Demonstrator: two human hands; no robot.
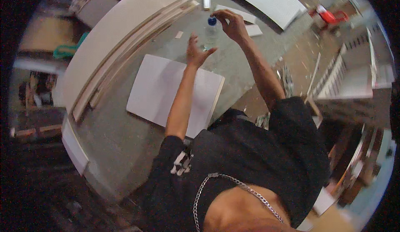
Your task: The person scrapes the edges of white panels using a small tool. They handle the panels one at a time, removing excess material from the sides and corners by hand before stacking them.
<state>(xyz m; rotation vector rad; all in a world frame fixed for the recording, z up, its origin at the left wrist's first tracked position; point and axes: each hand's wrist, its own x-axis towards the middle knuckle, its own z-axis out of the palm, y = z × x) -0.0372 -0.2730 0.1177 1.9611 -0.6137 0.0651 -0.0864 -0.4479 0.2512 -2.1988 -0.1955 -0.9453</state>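
Observation:
A clear plastic bottle point(211, 34) with a blue cap point(212, 21) is at the far middle of the grey worktop point(121, 157). My right hand point(232, 25) reaches in from the right, its fingertips pinched at the cap. To the left of the bottle, my left hand point(197, 53) is open, thumb and fingers spread apart, with a gap between it and the bottle. Under my left forearm lies a white rectangular board point(154, 88). Blur hides the finer detail of the fingertips.
Long pale boards point(137, 19) are stacked along the left side. A white cylinder point(206, 1) stands beyond the bottle, near small white offcuts point(253, 30). A large white panel point(266, 2) lies at the far right. Red item point(331, 16) and scrap litter the floor.

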